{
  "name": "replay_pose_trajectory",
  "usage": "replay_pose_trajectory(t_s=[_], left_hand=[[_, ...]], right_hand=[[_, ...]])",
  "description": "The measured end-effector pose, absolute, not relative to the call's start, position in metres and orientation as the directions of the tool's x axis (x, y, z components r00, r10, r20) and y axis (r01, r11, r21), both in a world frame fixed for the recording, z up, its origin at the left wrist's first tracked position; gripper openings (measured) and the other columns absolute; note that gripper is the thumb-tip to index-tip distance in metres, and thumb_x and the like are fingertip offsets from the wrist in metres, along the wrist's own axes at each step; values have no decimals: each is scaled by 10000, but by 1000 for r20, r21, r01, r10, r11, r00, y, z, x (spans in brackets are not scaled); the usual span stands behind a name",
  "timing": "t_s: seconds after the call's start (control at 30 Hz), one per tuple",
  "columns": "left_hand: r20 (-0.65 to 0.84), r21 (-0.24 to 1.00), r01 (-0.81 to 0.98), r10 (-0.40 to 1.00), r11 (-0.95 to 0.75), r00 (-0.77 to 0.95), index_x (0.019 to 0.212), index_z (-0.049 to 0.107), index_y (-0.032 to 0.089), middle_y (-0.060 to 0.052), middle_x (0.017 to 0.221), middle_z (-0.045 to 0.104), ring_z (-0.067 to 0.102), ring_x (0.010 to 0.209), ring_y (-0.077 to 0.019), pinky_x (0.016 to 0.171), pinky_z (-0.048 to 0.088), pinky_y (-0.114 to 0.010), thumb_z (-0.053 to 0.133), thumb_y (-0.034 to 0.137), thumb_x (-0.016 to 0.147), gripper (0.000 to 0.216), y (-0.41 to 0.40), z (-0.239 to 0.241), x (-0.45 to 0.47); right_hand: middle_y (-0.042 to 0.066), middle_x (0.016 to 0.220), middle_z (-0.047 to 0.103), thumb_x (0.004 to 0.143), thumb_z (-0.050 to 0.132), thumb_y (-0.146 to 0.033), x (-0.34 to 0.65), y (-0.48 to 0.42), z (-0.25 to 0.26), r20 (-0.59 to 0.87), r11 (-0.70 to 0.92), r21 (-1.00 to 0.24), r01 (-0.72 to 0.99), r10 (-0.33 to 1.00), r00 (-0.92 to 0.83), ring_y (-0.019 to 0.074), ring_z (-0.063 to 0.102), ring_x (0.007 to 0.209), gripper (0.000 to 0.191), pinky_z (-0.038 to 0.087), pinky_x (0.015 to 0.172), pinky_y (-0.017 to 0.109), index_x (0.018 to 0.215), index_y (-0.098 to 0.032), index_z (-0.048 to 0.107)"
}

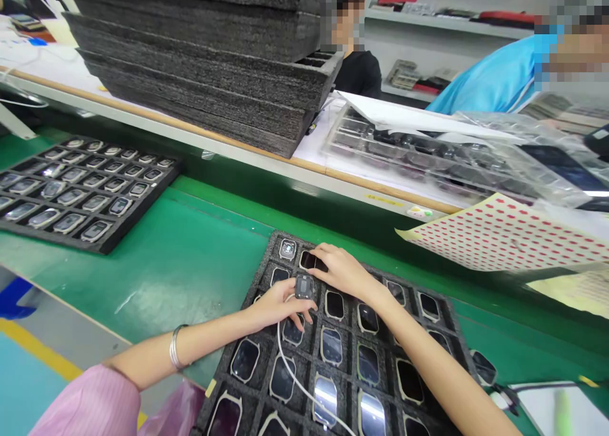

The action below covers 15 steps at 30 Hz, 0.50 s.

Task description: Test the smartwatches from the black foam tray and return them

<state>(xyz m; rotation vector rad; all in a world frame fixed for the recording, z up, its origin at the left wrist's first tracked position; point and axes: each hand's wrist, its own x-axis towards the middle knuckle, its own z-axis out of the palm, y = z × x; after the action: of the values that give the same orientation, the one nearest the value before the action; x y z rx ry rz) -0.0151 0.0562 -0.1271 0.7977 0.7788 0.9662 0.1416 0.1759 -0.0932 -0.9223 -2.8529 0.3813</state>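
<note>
A black foam tray (228, 385) of several smartwatch bodies lies in front of me on the green mat. My left hand (278, 304) is closed around a small dark connector block (303, 286) on a white cable (290, 372) that trails toward me across the tray. My right hand (340, 271) rests on the tray's far rows, fingers pinched on a watch body (310, 259) in its pocket. One watch (287, 249) at the tray's far corner shows a lit screen.
A second foam tray of watches (80, 185) sits at the left on the green mat (181, 252). A tall stack of foam trays (204, 55) stands on the raised shelf behind. At the right lie clear plastic trays (428, 150) and a red-dotted sheet (504, 233). Two people sit beyond.
</note>
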Motion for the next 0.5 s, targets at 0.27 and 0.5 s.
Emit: replay_pose_trajectory(t_s=[0.27, 0.5], left_hand=[[-223, 824, -434, 912, 365, 343, 1026, 568, 117, -119, 945, 660, 662, 779, -206, 627, 549, -295, 780, 350, 677, 470, 54, -132, -18], [-230, 820, -438, 913, 368, 337, 974, 584, 117, -125, 957, 665, 663, 757, -205, 623, 544, -301, 799, 347, 653, 450, 54, -132, -17]], right_hand=[[112, 986, 579, 792, 699, -247, 143, 174, -102, 8, 748, -300, 592, 622, -783, 266, 587, 915, 346, 491, 782, 379, 1110, -133, 627], [101, 949, 606, 794, 696, -254, 140, 177, -101, 18, 742, -334, 581, 621, -783, 256, 604, 894, 308, 492, 783, 351, 1080, -149, 651]])
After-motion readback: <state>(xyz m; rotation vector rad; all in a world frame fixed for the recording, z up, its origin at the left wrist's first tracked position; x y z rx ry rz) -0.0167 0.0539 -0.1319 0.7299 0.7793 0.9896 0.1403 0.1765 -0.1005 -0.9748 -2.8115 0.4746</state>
